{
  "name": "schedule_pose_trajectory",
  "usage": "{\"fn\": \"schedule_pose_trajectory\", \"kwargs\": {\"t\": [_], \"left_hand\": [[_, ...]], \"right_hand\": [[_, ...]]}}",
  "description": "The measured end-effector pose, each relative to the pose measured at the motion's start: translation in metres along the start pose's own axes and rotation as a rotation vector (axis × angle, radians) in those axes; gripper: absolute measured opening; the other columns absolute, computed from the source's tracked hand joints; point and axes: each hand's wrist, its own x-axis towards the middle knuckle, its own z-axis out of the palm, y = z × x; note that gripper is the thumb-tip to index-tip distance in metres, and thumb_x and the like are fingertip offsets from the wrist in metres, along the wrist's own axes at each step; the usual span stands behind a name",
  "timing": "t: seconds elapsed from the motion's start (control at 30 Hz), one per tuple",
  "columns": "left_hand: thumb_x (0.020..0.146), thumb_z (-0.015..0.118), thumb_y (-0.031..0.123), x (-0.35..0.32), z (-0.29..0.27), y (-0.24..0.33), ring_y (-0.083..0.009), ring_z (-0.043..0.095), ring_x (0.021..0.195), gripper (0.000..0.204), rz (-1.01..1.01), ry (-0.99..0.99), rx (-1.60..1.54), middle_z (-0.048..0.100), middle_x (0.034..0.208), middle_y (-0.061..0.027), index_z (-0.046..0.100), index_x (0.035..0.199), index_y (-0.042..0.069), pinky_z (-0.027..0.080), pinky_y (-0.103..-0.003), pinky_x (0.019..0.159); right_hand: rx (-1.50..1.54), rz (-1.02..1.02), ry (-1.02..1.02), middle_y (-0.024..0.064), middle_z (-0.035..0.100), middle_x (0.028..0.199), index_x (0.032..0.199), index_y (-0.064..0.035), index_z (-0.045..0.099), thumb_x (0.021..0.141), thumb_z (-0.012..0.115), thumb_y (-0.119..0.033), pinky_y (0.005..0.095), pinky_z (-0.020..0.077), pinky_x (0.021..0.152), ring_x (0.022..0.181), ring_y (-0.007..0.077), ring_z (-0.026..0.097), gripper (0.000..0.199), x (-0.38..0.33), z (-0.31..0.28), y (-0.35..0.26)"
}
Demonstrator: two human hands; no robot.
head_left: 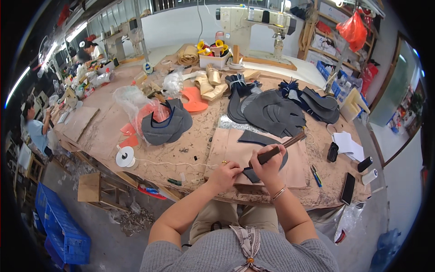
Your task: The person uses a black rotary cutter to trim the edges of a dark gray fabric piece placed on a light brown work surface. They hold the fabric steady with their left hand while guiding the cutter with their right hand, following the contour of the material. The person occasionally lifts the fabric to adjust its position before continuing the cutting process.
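A curved dark grey cut piece (256, 137), like a shoe upper part, lies on a tan board (217, 147) at the table's front. My left hand (225, 175) is closed, its fingertips pinching the piece's near left edge. Above the same piece, my right hand (267, 168) wraps round a brown tool (293, 139) with a thick dark block-like end and a wooden shaft slanting up to the right. I cannot make out its exact kind. The fingers partly cover the piece. A white cord (181, 163) runs from a white spool (125, 157) toward my left hand.
Stacks of dark grey pieces (276, 111) lie beyond the board, another stack (166, 122) at left. A sewing machine (253, 27) stands behind. At right are a phone (347, 187), a pen (316, 176), thread spools (369, 177) and white paper (348, 145). Other people sit far left.
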Motion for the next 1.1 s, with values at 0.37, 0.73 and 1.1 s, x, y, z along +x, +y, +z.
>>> {"fn": "schedule_pose_trajectory", "kwargs": {"t": [0.37, 0.73, 1.1], "left_hand": [[0.078, 0.064, -0.002, -0.001, -0.008, 0.004, -0.0308, 0.063, 0.092, 0.016, -0.063, 0.083, -0.012, 0.066, 0.098, -0.0105, 0.071, 0.091, 0.001, 0.052, -0.04, 0.08], [0.075, 0.062, -0.004, -0.009, -0.007, 0.004, -0.0319, 0.063, 0.088, 0.017, -0.179, 0.228, 0.003, 0.066, 0.096, -0.0109, 0.068, 0.09, 0.003, 0.052, -0.041, 0.079], [0.076, 0.066, 0.001, -0.006, -0.014, 0.011, -0.0327, 0.062, 0.092, 0.021, -0.104, 0.173, 0.112, 0.066, 0.101, -0.0132, 0.07, 0.096, 0.002, 0.051, -0.042, 0.083]], "right_hand": [[-0.008, -0.027, -0.046, 0.0021, 0.058, 0.063, 0.067, -0.0105, 0.058, 0.07, 0.074, -0.014, 0.0405, 0.0376, 0.081, 0.07, 0.023, 0.056, 0.017, 0.003, 0.014, -0.008], [0.052, -0.01, 0.008, 0.0021, 0.058, 0.065, 0.067, -0.0111, 0.058, 0.069, 0.075, -0.014, 0.0407, 0.038, 0.08, 0.071, 0.0246, 0.058, 0.017, 0.009, 0.016, -0.009], [-0.567, 0.497, -0.791, 0.0143, 0.067, 0.077, 0.1, -0.0044, 0.065, 0.079, 0.07, -0.039, 0.0484, 0.0396, 0.092, 0.085, 0.0319, 0.066, 0.041, 0.027, -0.035, 0.087]]}}
